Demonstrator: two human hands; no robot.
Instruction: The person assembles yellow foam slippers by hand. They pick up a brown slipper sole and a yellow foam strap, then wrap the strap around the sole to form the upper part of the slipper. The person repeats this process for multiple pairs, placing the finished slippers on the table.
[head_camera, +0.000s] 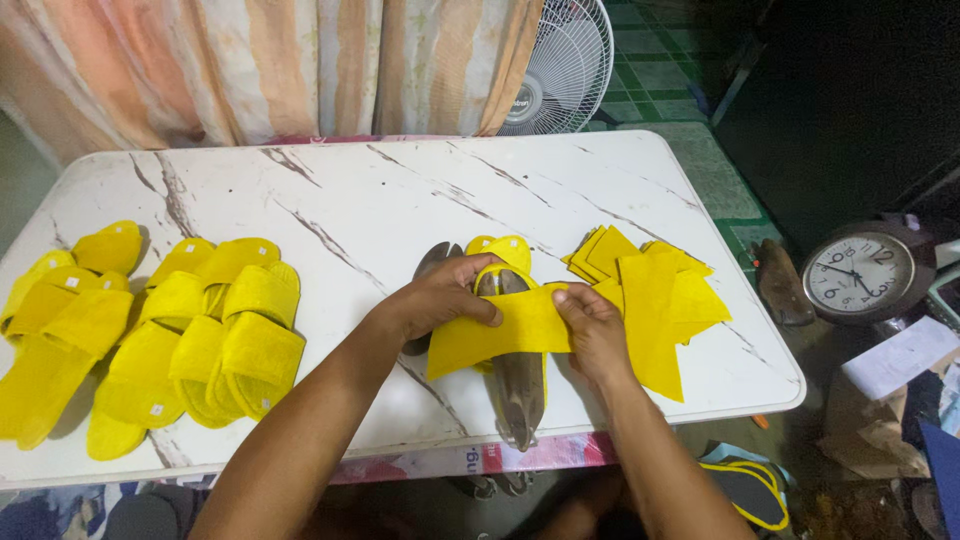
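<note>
Finished yellow slippers (150, 340) lie heaped at the left of the marble-patterned table (380, 200). At the middle, the left hand (440, 298) and right hand (592, 325) each pinch an end of a yellow felt strip (500, 330), stretched across a grey shoe last (518, 385). Cut yellow felt pieces (655, 290) lie just right.

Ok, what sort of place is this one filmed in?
Probably a home workshop for slipper making: finished yellow slippers and cut yellow fabric pieces lie on a marble-patterned folding table, with a curtain and floor fan behind.
</note>
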